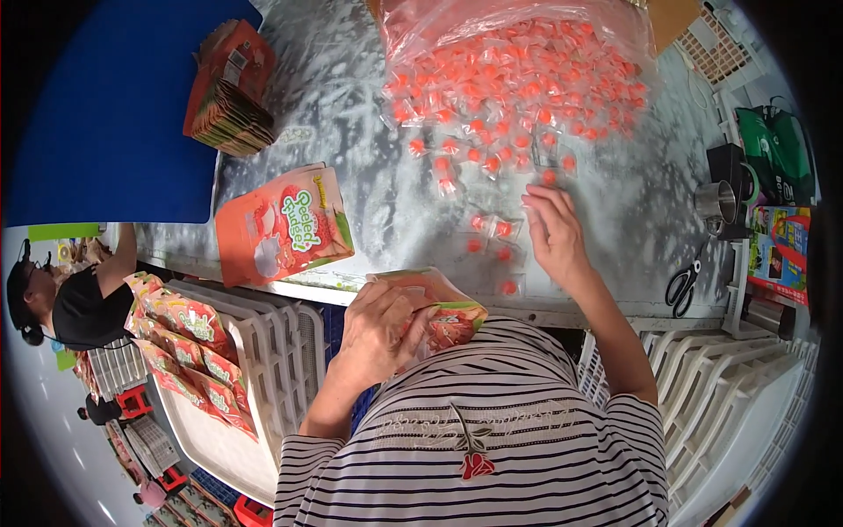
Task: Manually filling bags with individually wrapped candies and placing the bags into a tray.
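My left hand [379, 327] grips a red and orange candy pouch [457, 321] near the table's front edge, close to my body. The pouch's top seems to gape, though my fingers hide part of it. Over the table, my right hand [558, 233] reaches forward with its fingers stretched out and nothing visible in them. Several clear-wrapped red candies [502, 230] lie just left of it, and others sit beyond its fingertips. They trail from a large heap of wrapped candies [527, 83] spilling from a pink plastic bag [518, 22]. A flat pouch [285, 227] lies left of my left hand.
A stack of pouches [230, 97] stands beside a blue panel [105, 114]. Black scissors [683, 288] and a metal cup [716, 202] are at the right. Filled pouches [193, 351] rest in a white crate [206, 448] at lower left. Another person [79, 299] works at far left.
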{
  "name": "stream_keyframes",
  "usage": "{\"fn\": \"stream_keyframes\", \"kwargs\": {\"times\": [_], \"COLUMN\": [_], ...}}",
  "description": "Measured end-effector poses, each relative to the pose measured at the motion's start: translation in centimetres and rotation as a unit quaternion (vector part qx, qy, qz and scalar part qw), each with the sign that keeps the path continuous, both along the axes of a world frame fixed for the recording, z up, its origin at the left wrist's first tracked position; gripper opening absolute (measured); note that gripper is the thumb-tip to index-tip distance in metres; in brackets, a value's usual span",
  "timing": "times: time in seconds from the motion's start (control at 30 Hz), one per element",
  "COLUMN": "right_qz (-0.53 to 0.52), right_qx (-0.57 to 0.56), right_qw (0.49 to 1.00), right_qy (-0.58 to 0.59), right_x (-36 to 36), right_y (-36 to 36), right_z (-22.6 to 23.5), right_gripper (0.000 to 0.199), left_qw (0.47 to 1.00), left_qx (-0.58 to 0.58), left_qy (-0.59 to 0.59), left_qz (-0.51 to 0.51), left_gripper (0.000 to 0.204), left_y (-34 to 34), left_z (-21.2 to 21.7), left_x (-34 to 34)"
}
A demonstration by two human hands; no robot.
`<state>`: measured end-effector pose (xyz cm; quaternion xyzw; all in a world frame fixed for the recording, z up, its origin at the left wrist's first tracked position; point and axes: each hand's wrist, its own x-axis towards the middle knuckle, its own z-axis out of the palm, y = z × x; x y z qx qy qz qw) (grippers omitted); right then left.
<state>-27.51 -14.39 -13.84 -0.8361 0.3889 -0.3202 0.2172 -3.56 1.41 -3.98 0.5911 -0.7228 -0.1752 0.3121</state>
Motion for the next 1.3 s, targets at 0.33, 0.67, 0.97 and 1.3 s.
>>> {"fn": "stream_keyframes", "kwargs": {"times": [0.33, 0.67, 0.97, 1.3], "right_qz": [0.157, 0.184, 0.040, 0.198], "right_qx": [0.076, -0.045, 0.334, 0.527], "right_qw": [0.970, 0.978, 0.932, 0.826], "right_qy": [0.170, 0.087, -0.136, 0.003], "right_x": [1.3, 4.0, 1.9, 4.4], "right_y": [3.5, 3.3, 0.9, 1.4], "right_z": [0.6, -2.9, 0.5, 8.7], "right_gripper": [0.113, 0.048, 0.012, 0.026], "left_qw": [1.000, 1.000, 1.000, 0.998], "left_qx": [0.004, 0.006, 0.005, 0.017], "left_qy": [-0.013, -0.009, -0.008, -0.016], "left_qz": [-0.006, -0.008, -0.021, -0.055], "left_gripper": [0.014, 0.013, 0.018, 0.015], "left_y": [0.0, 0.1, -1.1, -1.5], "left_z": [0.2, 0.4, -0.4, -0.3], "left_x": [-0.5, -0.8, -0.7, -1.5]}}
